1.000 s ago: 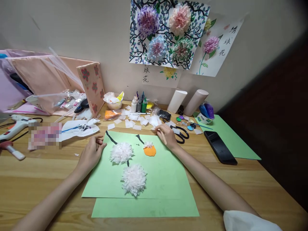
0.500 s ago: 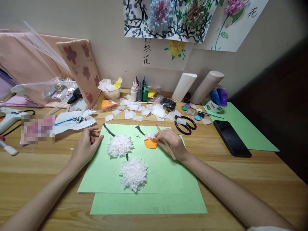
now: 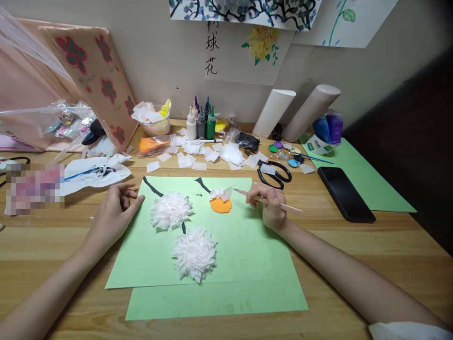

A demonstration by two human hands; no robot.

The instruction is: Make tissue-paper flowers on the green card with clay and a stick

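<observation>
My right hand [image 3: 267, 204] is closed round a slim wooden pencil [image 3: 283, 206], held over the green paper [image 3: 247, 255]. Its pointed tip is just right of an orange clay patch [image 3: 221, 205], whose upper edge carries a tuft of white tissue [image 3: 221, 193]. Resting at the sheet's left edge is my left hand [image 3: 118, 205], thumb apart on the paper and fingers loosely curled, nothing seen in it. Two fluffy white tissue flowers, an upper one [image 3: 171, 211] and a lower one [image 3: 194, 255], sit on the paper beside dark painted stems [image 3: 152, 186].
Loose white tissue squares [image 3: 231, 154] lie behind the paper. Black-handled scissors [image 3: 274, 174] and a phone [image 3: 345, 193] are to the right. Paint bottles [image 3: 201, 123], a tissue-filled cup [image 3: 152, 120] and an orange clay packet [image 3: 154, 144] stand or lie at the back.
My right hand has drawn back rightward from the orange patch, and the pencil now lies flatter in it. The tissue tuft stays on the clay. The camera view has tilted down slightly.
</observation>
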